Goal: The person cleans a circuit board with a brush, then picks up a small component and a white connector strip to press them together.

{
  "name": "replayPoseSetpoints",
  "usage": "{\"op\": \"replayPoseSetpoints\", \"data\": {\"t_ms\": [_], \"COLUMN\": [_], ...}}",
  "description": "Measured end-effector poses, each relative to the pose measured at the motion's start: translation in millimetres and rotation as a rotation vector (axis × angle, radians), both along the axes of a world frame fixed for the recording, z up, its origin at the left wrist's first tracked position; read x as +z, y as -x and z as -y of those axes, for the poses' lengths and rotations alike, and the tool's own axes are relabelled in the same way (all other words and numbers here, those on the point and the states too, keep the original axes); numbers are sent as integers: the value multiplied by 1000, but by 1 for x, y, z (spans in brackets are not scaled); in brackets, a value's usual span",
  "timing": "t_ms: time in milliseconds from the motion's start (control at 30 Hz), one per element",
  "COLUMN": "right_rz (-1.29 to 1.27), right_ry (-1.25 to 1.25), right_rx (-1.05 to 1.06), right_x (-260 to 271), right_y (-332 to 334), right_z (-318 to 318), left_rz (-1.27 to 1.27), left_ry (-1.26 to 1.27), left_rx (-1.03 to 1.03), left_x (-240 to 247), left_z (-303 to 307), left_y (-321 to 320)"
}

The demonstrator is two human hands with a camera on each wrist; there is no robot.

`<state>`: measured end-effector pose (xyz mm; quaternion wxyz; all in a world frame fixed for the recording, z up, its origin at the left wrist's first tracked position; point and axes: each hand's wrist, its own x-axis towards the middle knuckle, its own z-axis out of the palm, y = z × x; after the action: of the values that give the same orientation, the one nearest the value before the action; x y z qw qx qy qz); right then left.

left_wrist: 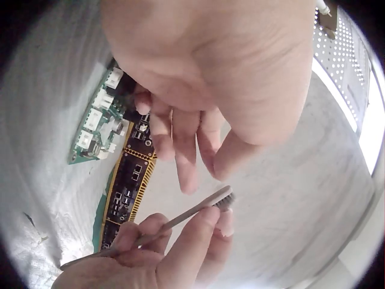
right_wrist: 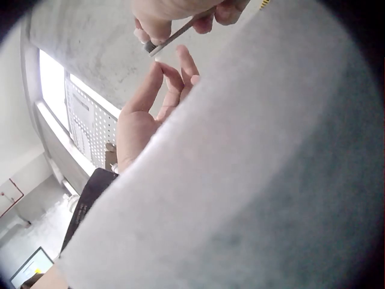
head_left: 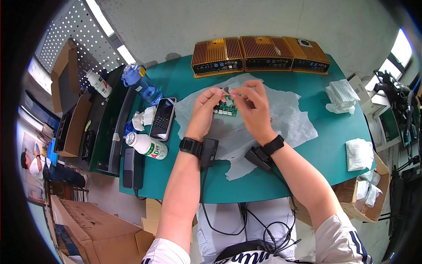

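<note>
My right hand (head_left: 254, 110) grips a thin tan toothbrush (left_wrist: 183, 215) with dark bristles, its thumb and fingers close behind the head. Facing it, my left hand (head_left: 202, 113) has its fingers extended, thumb and forefinger tips together right by the bristles. I cannot tell whether a small thing sits between those two tips. Below both hands, a green circuit board (head_left: 226, 110) with white connectors lies on a crumpled pale sheet (head_left: 285, 119). In the left wrist view, the same board shows past the left little finger.
Gold finned computer cases (head_left: 266, 53) line the table's back. To the left are a blue water bottle (head_left: 143, 86), a phone (head_left: 163, 119), a white bottle (head_left: 147, 145) and a grey device (head_left: 132, 169). Wrapped white packs (head_left: 342, 96) lie right; cables hang from both wrists.
</note>
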<state>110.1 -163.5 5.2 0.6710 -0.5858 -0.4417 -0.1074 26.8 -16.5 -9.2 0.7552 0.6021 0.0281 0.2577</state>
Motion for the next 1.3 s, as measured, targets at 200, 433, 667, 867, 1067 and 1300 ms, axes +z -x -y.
{"op": "replayPoseSetpoints", "data": {"t_ms": [200,433,667,867,1067,1300], "right_rz": [-24,-17,25,73,-5,29], "right_ry": [33,46,75,94,142,97], "right_rx": [-37,-48,-49,-96,-71,-35], "right_x": [-2,-6,-8,-9,-6,-4], "right_y": [0,-2,-3,-5,-2,-2], "right_z": [-1,-3,-2,-2,0,-1], "left_rz": [29,29,19,-47,-46,-71], "left_ry": [22,60,74,22,34,-3], "left_rx": [-51,-61,-22,-47,-38,-18], "left_x": [2,-2,9,11,7,11], "left_z": [3,0,10,10,7,12], "left_y": [2,0,-2,0,-1,2]}}
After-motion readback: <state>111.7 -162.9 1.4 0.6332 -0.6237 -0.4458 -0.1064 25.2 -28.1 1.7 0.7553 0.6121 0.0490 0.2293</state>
